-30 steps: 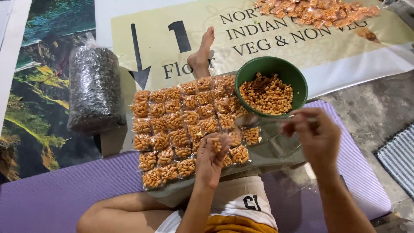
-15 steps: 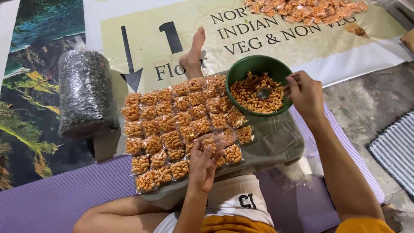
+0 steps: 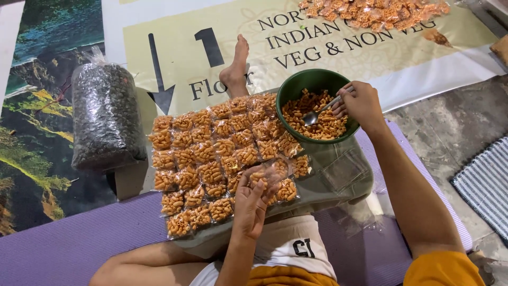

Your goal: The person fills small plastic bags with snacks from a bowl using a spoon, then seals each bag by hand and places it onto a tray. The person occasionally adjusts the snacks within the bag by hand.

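The right hand (image 3: 362, 106) is closing around a spoon (image 3: 320, 111) dipping into snacks in the green bowl (image 3: 296, 90) at two o'clock, while the left hand (image 3: 248, 201) is pinching a small clear packet (image 3: 270, 175) open at centre, needing a level scoop

Support: concrete floor (image 3: 450, 132) | laid on it: purple mat (image 3: 79, 238), printed banner (image 3: 328, 47), striped rug (image 3: 484, 180), landscape poster (image 3: 32, 159)

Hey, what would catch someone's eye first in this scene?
A grid of small clear packets of orange snack covers the lap at centre. Right of it, the right hand holds a spoon in a green bowl; the left hand holds one packet.
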